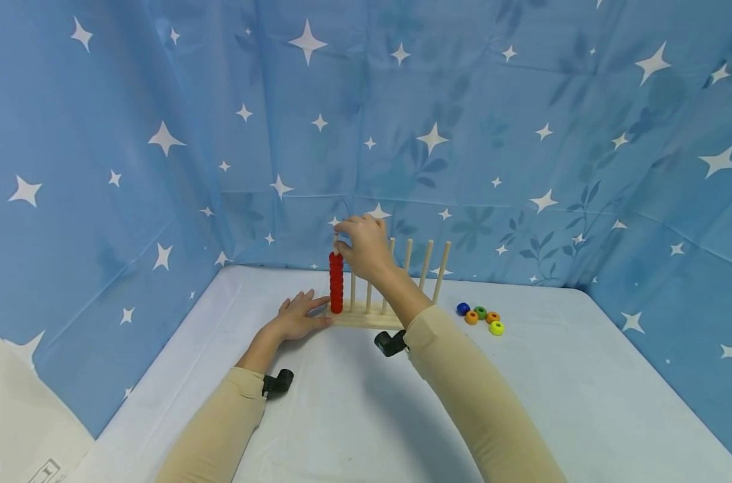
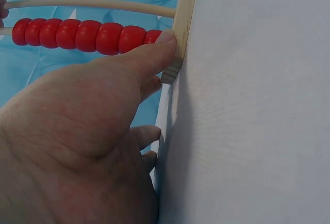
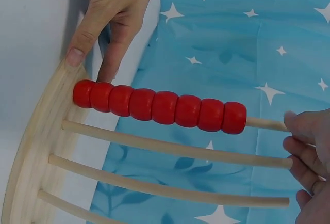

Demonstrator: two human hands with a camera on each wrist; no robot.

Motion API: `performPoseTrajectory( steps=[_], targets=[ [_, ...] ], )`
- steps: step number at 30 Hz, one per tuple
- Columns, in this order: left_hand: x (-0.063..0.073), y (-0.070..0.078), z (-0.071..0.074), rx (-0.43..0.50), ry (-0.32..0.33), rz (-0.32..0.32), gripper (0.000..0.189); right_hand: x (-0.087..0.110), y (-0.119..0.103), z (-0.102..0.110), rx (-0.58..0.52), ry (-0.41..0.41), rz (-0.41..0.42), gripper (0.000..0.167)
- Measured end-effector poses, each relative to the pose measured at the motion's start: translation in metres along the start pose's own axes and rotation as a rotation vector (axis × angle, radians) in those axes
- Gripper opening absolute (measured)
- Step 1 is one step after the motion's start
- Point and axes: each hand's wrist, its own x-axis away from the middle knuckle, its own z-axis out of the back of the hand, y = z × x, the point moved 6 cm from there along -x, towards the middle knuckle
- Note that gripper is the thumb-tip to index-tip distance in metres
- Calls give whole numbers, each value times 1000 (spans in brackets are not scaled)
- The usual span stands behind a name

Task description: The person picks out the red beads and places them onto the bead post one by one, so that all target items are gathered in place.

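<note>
Red beads (image 3: 164, 107) fill most of the leftmost peg of a wooden bead rack (image 1: 366, 319) in one stack. The base's left end sits between the thumb and index finger of my left hand (image 1: 298, 316), which grips it, while its other fingers spread over the table. At the top of that same peg is my right hand (image 1: 368, 247). Its fingertips (image 3: 291, 120) are by the bare upper end of the peg (image 3: 265, 124), bent loosely, and no bead shows between them. The peg's very tip is hidden by the fingers in the right wrist view.
Several bare pegs (image 1: 427, 265) rise from the base to the right. Loose beads lie on the white table (image 1: 559, 389) right of the rack: blue (image 1: 463, 308), green (image 1: 480, 312), yellow (image 1: 496, 328) and two orange. A blue starry curtain (image 1: 492, 168) stands behind.
</note>
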Motion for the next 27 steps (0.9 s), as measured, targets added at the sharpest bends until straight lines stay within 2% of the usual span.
performPoseTrajectory(
  steps=[6, 14, 20, 27],
  targets=[
    [0, -1, 0, -6, -2, 3, 69, 17, 4, 7, -88, 127, 40, 23],
    [-2, -1, 1, -27, 10, -4, 70, 56, 15, 13, -255, 282, 84, 22],
    [-1, 1, 2, -32, 26, -10, 68, 85, 32, 11, -312, 301, 49, 20],
    [2, -2, 3, -30, 12, -16, 70, 108, 58, 13, -362, 315, 22, 21]
  ],
)
